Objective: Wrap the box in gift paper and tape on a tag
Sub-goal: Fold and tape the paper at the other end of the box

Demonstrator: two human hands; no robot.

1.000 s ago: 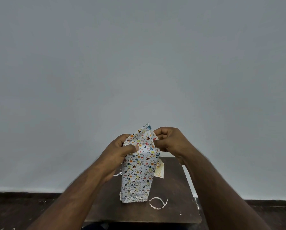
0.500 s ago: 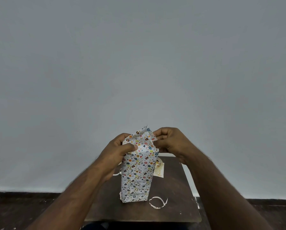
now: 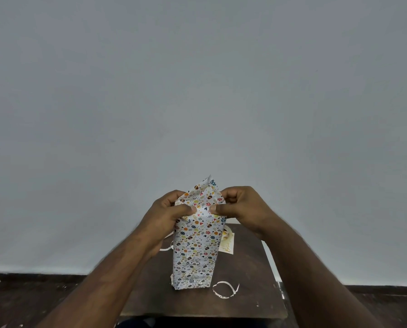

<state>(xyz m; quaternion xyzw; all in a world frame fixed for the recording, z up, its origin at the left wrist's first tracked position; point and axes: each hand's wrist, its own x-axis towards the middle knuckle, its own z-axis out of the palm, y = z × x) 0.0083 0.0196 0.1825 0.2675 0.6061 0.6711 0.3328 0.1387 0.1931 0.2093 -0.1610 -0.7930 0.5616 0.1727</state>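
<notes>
While the box (image 3: 196, 254) stands upright on the worktop (image 3: 245, 301), left hand (image 3: 168, 216) and right hand (image 3: 241, 209) each hold a closed grip on its top paper flaps, so end-folding is underway; taping appears next.

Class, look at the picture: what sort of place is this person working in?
Probably a bare indoor room, perhaps at home: a small dark wooden table stands against a plain grey painted wall, above a dark floor.
</notes>
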